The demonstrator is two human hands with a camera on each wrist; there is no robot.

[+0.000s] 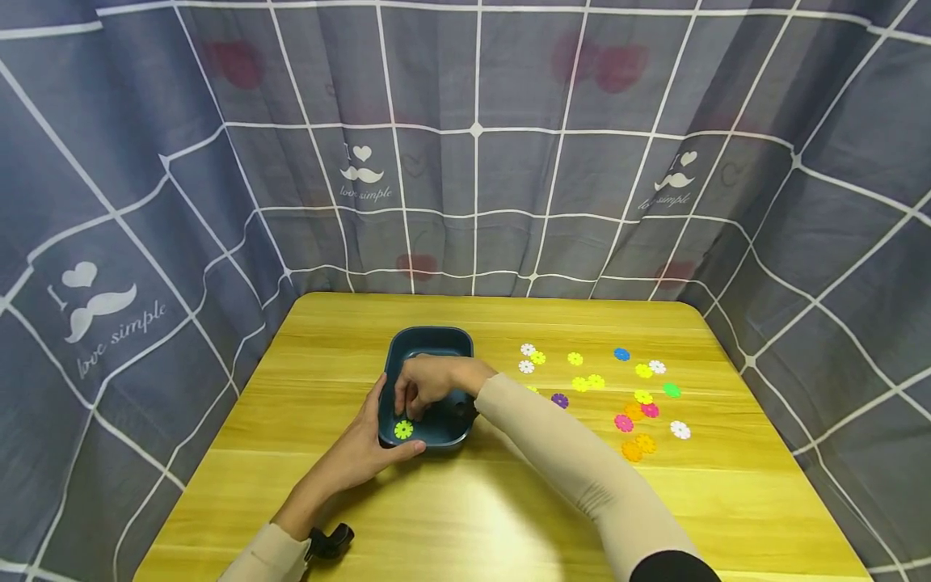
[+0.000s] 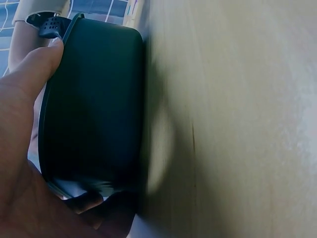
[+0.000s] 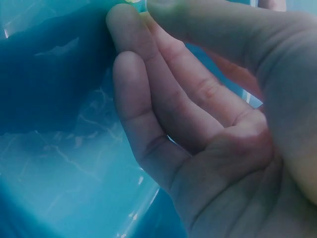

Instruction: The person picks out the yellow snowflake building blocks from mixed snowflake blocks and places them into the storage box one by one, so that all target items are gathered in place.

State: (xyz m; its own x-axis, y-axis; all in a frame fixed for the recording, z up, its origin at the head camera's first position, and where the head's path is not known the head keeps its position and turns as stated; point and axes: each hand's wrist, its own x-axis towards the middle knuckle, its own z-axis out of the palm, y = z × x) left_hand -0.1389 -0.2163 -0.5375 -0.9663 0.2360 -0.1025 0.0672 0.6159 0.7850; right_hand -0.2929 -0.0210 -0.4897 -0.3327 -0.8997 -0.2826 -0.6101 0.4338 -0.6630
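A dark blue-green rectangular tub (image 1: pixel 457 439) stands on the table, left of centre. My left hand (image 1: pixel 368 440) grips its near left corner, thumb along the near rim and fingers against the left side. The left wrist view shows the tub's outer wall (image 2: pixel 94 109) held by that hand (image 2: pixel 29 129). Inside the tub is my right hand (image 1: pixel 425 385), fingers bent downward. A yellow-green flower-shaped piece (image 1: pixel 403 429) lies by its fingertips. At the top edge of the right wrist view, a sliver of yellow shows between the right hand's (image 3: pixel 198 109) thumb and fingertips; whether they pinch it is unclear.
To the right, several small flower-shaped pieces lie scattered on the wooden table (image 1: pixel 509 501): white (image 1: pixel 680 429), blue (image 1: pixel 621 354), green (image 1: pixel 671 390), purple (image 1: pixel 559 400), pink (image 1: pixel 623 423), orange (image 1: pixel 645 443) and yellow (image 1: pixel 575 358). A grey checked curtain (image 1: pixel 436 178) surrounds the table.
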